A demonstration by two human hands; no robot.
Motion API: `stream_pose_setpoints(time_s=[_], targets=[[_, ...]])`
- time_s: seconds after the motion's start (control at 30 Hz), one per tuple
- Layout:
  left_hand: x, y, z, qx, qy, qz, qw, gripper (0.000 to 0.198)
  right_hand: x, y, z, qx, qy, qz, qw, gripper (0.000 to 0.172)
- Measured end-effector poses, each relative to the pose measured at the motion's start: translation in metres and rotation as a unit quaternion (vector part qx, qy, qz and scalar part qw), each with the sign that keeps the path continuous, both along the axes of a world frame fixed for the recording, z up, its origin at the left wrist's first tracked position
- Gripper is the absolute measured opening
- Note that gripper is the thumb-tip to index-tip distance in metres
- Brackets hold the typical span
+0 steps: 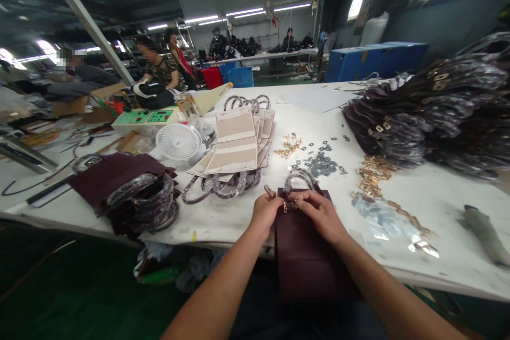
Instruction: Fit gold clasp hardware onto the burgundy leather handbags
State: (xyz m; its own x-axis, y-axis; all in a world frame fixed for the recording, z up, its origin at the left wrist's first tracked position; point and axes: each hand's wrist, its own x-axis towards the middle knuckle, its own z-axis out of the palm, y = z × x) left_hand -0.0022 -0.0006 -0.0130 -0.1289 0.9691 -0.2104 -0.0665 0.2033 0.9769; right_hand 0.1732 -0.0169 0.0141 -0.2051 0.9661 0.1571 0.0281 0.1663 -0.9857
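Observation:
A dark maroon bag panel (303,255) hangs over the table's near edge, its wrapped handle (299,178) lying on the table top. My left hand (263,213) grips the panel's upper left corner, fingers closed, beside a small gold clasp (285,205). My right hand (319,212) is closed on the panel's top edge just right of the clasp, fingers pinched near it. Both forearms reach in from the bottom of the view.
A white table (446,196) carries gold fittings (372,170), silver plates (321,162), beige panels (236,141), a stack of maroon panels (127,186), a small white fan (178,142), a green control box (145,117) and a big heap of dark pieces (438,117). People sit at the far left.

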Motion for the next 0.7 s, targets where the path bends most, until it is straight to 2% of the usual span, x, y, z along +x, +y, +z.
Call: stream_pose_setpoints(time_s=[0.07, 0.13, 0.27, 0.37, 0.5, 0.57, 0.7], targets=[[-0.001, -0.002, 0.007, -0.012, -0.036, -0.033, 0.999, 0.022, 0.014, -0.004, 0.0, 0.034, -0.057, -0.042, 0.997, 0.023], [0.001, -0.004, 0.012, -0.02, -0.058, -0.047, 0.997, 0.028, 0.029, -0.004, -0.001, 0.041, -0.101, -0.082, 0.991, 0.025], [0.01, -0.012, 0.018, -0.056, -0.135, -0.019, 0.989, 0.051, 0.057, 0.001, -0.006, -0.003, -0.163, -0.105, 0.981, 0.036], [0.015, -0.017, 0.018, -0.078, -0.191, -0.032, 0.978, 0.052, 0.072, 0.004, -0.005, 0.004, -0.214, -0.061, 0.975, 0.035], [0.017, -0.019, 0.02, -0.066, -0.138, -0.075, 0.985, 0.046, 0.082, 0.008, -0.001, 0.07, -0.274, 0.019, 0.959, 0.027], [0.02, -0.02, 0.022, -0.056, -0.128, -0.066, 0.988, 0.048, 0.085, 0.01, 0.0, 0.095, -0.292, 0.044, 0.951, 0.025], [0.027, -0.024, 0.025, -0.063, -0.193, -0.045, 0.978, 0.051, 0.089, 0.012, 0.004, 0.119, -0.304, 0.073, 0.942, 0.025]])
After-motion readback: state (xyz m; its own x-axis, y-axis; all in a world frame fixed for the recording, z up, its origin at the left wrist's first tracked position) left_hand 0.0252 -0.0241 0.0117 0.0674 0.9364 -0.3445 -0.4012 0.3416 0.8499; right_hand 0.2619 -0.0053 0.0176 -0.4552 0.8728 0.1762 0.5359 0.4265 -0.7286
